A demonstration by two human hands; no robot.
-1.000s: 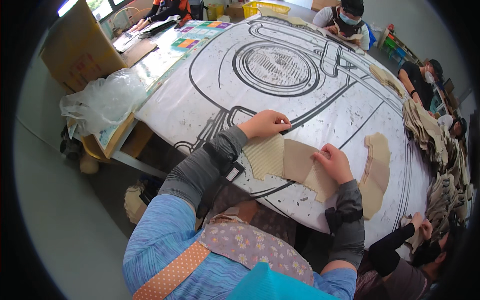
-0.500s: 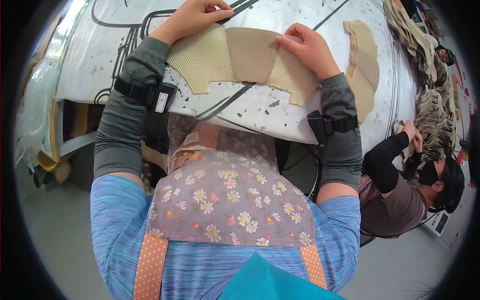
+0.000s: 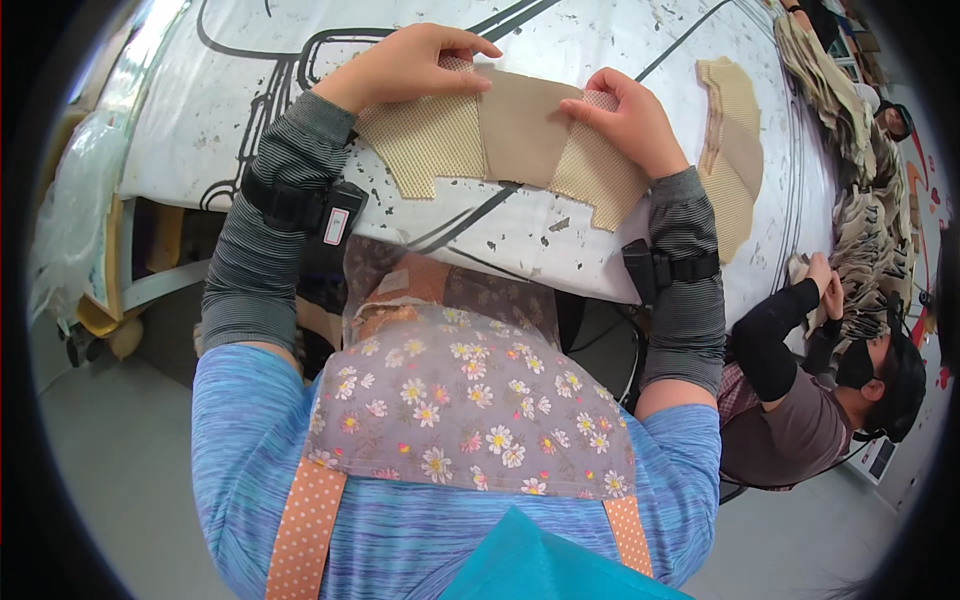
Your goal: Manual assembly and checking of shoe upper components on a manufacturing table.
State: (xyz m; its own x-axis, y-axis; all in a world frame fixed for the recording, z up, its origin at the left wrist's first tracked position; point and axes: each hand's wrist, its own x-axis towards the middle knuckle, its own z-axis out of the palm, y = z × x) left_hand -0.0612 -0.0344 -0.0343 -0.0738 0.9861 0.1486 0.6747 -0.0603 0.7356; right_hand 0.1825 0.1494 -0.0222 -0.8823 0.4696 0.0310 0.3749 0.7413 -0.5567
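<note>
A curved fabric piece [image 3: 530, 125] lies on the table in front of me, with a smooth tan middle panel and cream mesh panels at both sides. My left hand [image 3: 425, 68] is over its upper left part, thumb laid along the seam between mesh and tan panel. The index finger stretches out apart from that thumb, and mesh shows between them. At the upper right seam, my right hand [image 3: 632, 122] pinches the edge, thumb on top and the other fingers curled partly out of sight. Beyond this hand rests a small stack of similar mesh-and-tan pieces [image 3: 732, 155].
The white table [image 3: 300, 165] has black lines and scuffed patches. Heaped fabric pieces [image 3: 868, 250] run along the right side, where a co-worker [image 3: 800, 390] with dark sleeves sits. Clear plastic sheeting [image 3: 85, 215] hangs at the left.
My left hand has come down and to the right, its thumb now on the seam. The right hand keeps its pinch. The whole view has shifted slightly.
</note>
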